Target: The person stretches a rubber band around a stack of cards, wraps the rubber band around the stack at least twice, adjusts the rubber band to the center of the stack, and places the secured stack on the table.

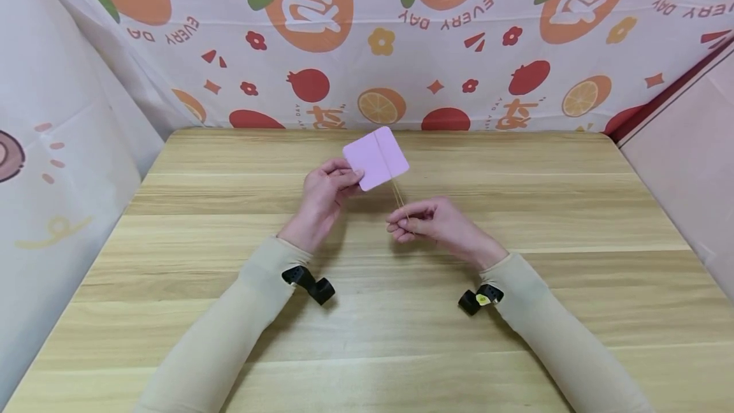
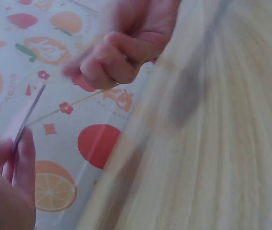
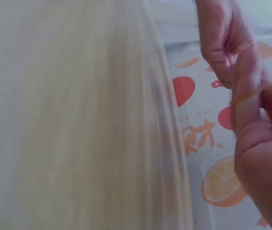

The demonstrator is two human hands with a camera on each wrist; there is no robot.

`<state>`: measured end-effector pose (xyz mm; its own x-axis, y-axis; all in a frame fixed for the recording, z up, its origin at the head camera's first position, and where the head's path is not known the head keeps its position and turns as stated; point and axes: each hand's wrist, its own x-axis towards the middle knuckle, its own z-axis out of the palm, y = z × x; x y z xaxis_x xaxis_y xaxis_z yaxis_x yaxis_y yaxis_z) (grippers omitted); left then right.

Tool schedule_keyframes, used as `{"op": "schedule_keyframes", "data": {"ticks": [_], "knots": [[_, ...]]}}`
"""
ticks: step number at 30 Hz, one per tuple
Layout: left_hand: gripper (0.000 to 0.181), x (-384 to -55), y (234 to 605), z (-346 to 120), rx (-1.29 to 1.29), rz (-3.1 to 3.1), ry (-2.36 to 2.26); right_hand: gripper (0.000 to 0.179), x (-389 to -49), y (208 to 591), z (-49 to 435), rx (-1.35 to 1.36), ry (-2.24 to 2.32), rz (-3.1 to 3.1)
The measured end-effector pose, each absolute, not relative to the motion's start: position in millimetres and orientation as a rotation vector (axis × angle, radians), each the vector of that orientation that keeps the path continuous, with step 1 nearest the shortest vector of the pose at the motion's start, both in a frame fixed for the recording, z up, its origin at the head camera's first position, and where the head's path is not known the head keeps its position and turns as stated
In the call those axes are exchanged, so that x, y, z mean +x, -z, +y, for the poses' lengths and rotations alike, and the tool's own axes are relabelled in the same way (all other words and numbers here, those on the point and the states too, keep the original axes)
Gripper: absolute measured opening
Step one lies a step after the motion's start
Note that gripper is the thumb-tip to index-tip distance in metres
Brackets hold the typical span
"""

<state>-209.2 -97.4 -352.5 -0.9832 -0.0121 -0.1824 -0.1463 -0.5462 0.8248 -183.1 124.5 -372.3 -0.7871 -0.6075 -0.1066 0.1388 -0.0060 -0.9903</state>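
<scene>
A pinkish-lilac square card (image 1: 367, 159) with rounded corners is held above the table, tilted, by my left hand (image 1: 323, 201), thumb on its face and fingers behind. Across the card runs a thin yellowish rubber band (image 1: 397, 191), stretched out from its lower right edge. My right hand (image 1: 444, 225) holds the band's free end with curled fingers. Edge-on in the left wrist view, the card (image 2: 29, 109) looks thin, and the band (image 2: 85, 99) spans to the other hand. In the right wrist view the band (image 3: 246, 97) lies around a finger of the right hand.
Beneath both hands is a light wood-grain table (image 1: 367, 336). A fruit-print curtain (image 1: 367, 69) hangs behind its far edge, and a pale sheet (image 1: 69, 145) hangs on the left. Black wrist cameras (image 1: 309, 283) sit on the beige sleeves (image 1: 229, 330).
</scene>
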Motion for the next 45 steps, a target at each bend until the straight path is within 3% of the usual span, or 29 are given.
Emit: {"op": "schedule_keyframes", "data": {"ticks": [3, 6, 11, 24, 34, 40, 45], "knots": [[0.019, -210.7, 350.9, -101.4, -0.353, 1.409, -2.687, 0.031, -179.1, 367.3, 124.5, -0.707, 1.790, 1.837], [0.015, -210.9, 349.7, -103.6, -0.401, 1.362, -2.651, 0.051, -174.5, 361.0, 119.1, -0.890, 1.755, 1.916], [0.013, -210.7, 349.8, -101.7, -0.414, 1.376, -2.609, 0.079, -168.0, 353.3, 108.5, -0.834, 1.878, 1.858], [0.019, -204.8, 354.6, -86.2, -0.342, 1.667, -2.611, 0.054, -172.4, 350.4, 109.7, -0.434, 2.107, 1.888], [0.022, -206.1, 357.4, -87.4, -0.354, 1.725, -2.633, 0.068, -175.8, 352.2, 116.5, -0.315, 2.210, 1.579], [0.023, -205.8, 356.5, -90.1, -0.096, 1.696, -2.581, 0.064, -187.3, 366.2, 130.7, -0.160, 2.283, 0.931], [0.024, -208.0, 357.8, -94.6, 0.174, 1.772, -2.477, 0.057, -192.1, 373.7, 135.2, -0.155, 2.226, 0.909]]}}
